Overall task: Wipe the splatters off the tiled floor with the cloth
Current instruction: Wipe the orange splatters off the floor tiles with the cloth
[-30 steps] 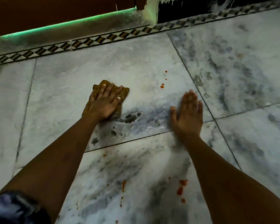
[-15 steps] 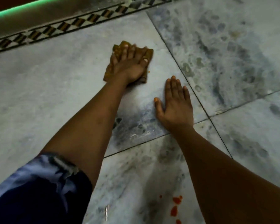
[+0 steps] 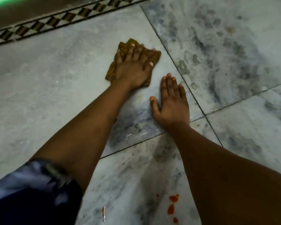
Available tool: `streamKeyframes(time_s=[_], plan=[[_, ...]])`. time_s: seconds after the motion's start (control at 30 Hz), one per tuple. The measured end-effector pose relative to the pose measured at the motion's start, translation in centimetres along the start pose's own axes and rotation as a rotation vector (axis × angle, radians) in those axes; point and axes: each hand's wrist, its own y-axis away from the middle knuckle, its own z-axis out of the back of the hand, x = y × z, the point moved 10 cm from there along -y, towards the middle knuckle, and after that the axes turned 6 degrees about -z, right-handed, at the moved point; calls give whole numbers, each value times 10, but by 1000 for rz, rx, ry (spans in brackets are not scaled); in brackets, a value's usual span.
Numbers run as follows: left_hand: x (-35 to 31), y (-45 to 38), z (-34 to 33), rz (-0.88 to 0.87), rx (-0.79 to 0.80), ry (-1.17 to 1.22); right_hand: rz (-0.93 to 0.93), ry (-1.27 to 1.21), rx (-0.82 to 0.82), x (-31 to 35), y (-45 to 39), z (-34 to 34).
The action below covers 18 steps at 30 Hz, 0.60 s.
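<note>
left hand [image 3: 133, 69] flat on the cloth [image 3: 123, 51], fingers spread and straight, pressing it to the floor [image 3: 47, 82] just left of a grout line. right hand [image 3: 171, 101] just beside, palm down on bare tile, fingers straight and together, holding nothing. red splatters [image 3: 173, 203] near the bottom edge, between the forearms, well apart from the cloth. patterned border [image 3: 55, 21] along the top.

Our left hand [image 3: 133, 69] lies flat on the cloth [image 3: 120, 51] on the floor [image 3: 39, 88]. Our right hand [image 3: 172, 101] rests just beside it to the right. Splatters [image 3: 173, 203] lie nearer us.
</note>
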Motion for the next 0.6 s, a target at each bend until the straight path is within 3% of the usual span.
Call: streamKeyframes(time_s=[0.17, 0.37, 0.6], plan=[[17, 66, -6, -87, -54, -23, 1, 1, 28, 1, 0, 0], [14, 41, -7, 67, 126, -37, -2, -5, 65, 3, 1, 2], [6, 152, -22, -58, 52, -43, -105, -9, 20, -20, 43, 8]])
